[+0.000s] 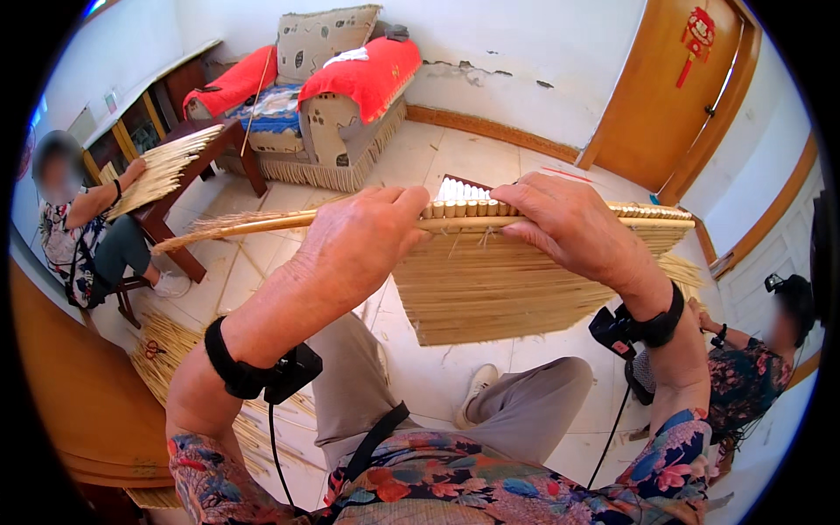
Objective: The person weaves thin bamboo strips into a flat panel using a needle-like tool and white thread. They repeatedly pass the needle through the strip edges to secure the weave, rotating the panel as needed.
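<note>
Hand-held reed mat (503, 293), with places given relative to the armchair (324, 136). The mat, made of slender straw-coloured stalks laid side by side, hangs nearer the wearer than the armchair and to its right. The left hand (363, 229) is curled closed over the edge stalk (472, 224) at the mat's left end; the right hand (564, 223), farther right of the armchair, pinches the same edge, thumb on the near face and fingers over the top. Between them runs a row of pale stubs (459, 209). Judged by its make, the mat is light, stiff along its stalks and more flexible across them; the dry stalks are probably smooth, and liable to crack if sharply bent. The upper edge, taken with both hands apart, likely gives the firmest hold. The feathery tip (197, 234), on the armchair's near side, appears too frail for gripping.
</note>
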A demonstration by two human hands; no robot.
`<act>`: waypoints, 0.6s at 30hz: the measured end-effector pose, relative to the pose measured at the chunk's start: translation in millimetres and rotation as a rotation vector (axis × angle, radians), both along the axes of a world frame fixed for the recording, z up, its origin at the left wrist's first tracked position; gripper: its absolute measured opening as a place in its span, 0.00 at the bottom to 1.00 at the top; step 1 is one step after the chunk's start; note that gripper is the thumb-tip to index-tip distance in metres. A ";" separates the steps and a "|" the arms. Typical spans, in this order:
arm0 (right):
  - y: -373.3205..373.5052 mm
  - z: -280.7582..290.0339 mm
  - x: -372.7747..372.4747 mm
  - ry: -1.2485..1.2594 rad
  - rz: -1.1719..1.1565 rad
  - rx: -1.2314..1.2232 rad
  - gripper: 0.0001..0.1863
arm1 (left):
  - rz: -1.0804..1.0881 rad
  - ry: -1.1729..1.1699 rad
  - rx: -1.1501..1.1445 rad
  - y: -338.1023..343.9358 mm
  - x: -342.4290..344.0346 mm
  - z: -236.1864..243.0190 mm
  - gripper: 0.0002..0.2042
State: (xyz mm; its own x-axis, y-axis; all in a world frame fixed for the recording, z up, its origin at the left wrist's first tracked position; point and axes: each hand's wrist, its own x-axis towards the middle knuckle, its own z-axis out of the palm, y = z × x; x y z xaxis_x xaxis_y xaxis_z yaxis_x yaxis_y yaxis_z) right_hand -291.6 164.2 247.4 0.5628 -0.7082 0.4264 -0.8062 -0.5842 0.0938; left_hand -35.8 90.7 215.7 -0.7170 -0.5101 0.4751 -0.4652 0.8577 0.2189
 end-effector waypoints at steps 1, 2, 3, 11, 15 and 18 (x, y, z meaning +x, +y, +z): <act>0.9 3.0 -0.2 0.029 0.032 0.009 0.16 | 0.020 -0.055 -0.062 3.4 2.3 3.7 0.15; 2.8 4.9 0.6 0.026 0.034 0.032 0.16 | -0.022 -0.077 -0.140 3.8 4.7 6.8 0.15; 4.1 6.6 1.7 0.024 0.035 0.056 0.16 | -0.064 -0.100 -0.217 1.5 7.0 10.1 0.16; -1.2 15.0 11.7 -0.053 0.116 0.156 0.15 | -0.142 -0.064 0.316 -7.4 20.7 15.9 0.19; -6.0 8.3 15.0 -0.078 0.105 0.138 0.15 | -0.035 -0.066 0.473 -2.5 23.6 10.8 0.21; -6.0 12.8 36.2 -0.002 0.151 -0.282 0.14 | -0.055 0.129 0.434 -12.7 30.5 -17.3 0.19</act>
